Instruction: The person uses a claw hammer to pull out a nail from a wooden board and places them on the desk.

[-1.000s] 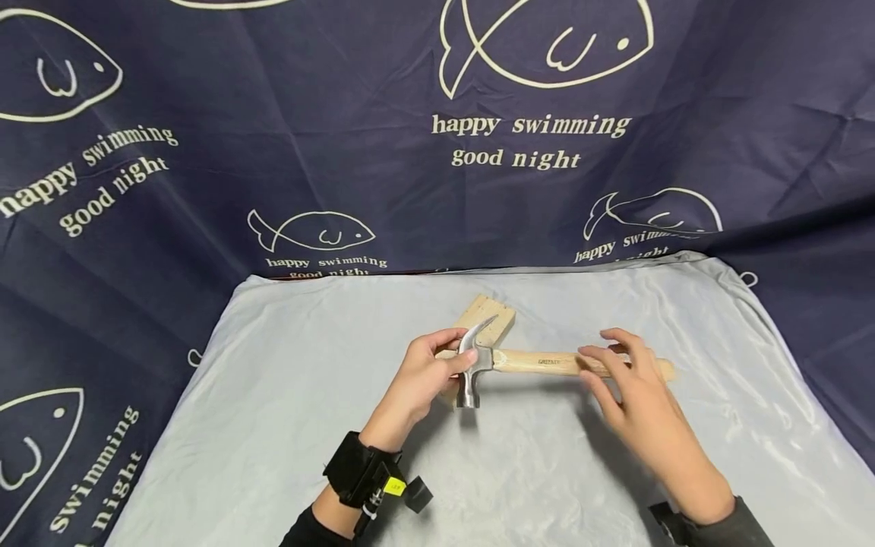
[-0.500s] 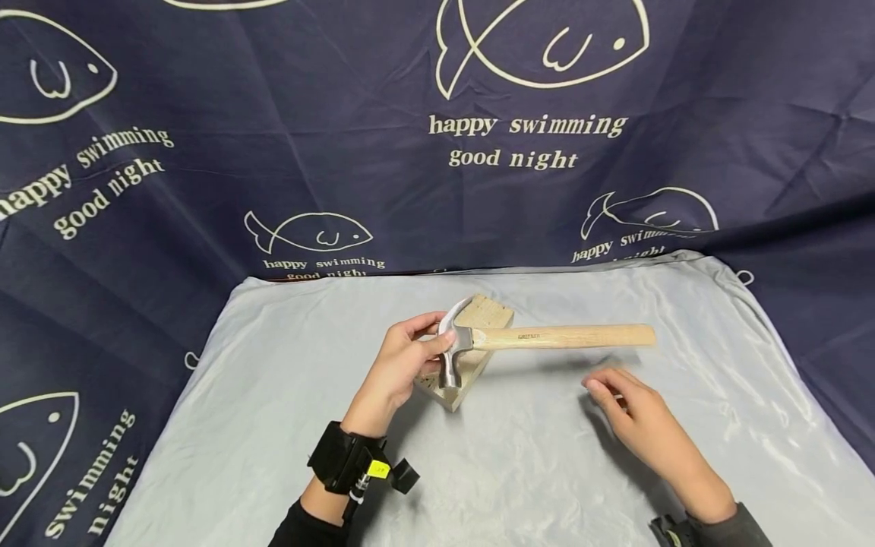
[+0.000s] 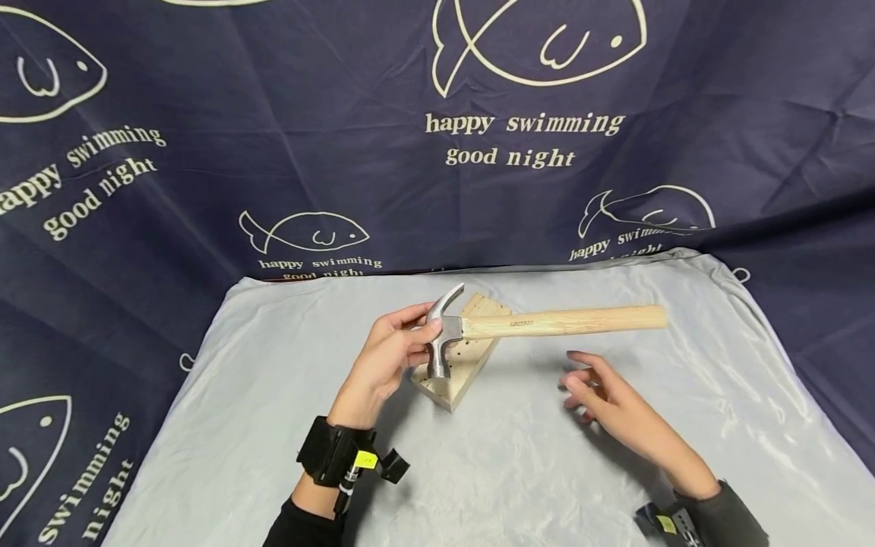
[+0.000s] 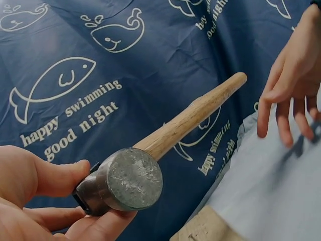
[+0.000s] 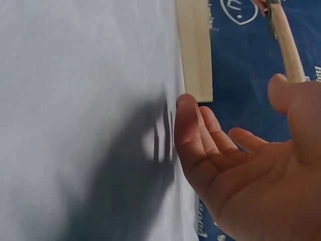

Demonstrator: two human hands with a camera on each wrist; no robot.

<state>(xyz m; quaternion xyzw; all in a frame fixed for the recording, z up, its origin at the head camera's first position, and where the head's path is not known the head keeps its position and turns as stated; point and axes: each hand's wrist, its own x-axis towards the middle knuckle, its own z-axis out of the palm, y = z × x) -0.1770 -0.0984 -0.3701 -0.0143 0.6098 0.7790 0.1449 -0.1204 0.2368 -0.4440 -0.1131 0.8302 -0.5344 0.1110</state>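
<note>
A claw hammer with a steel head and a pale wooden handle is held up above the table. My left hand pinches its head between thumb and fingers, and the handle points right. In the left wrist view the round striking face of the hammer is turned to the camera. Under the head lies a wooden block with several small dark holes or nail heads on top, partly hidden by the hammer. My right hand hovers below the handle, fingers loosely bent, holding nothing.
A pale grey cloth covers the table. Behind and to the left hangs a dark blue curtain printed with fish and words. Each wrist wears a strapped black camera.
My left hand has carried the hammer left and upward, baring more of the block. My right hand has come off the handle and moved a little left and down.
</note>
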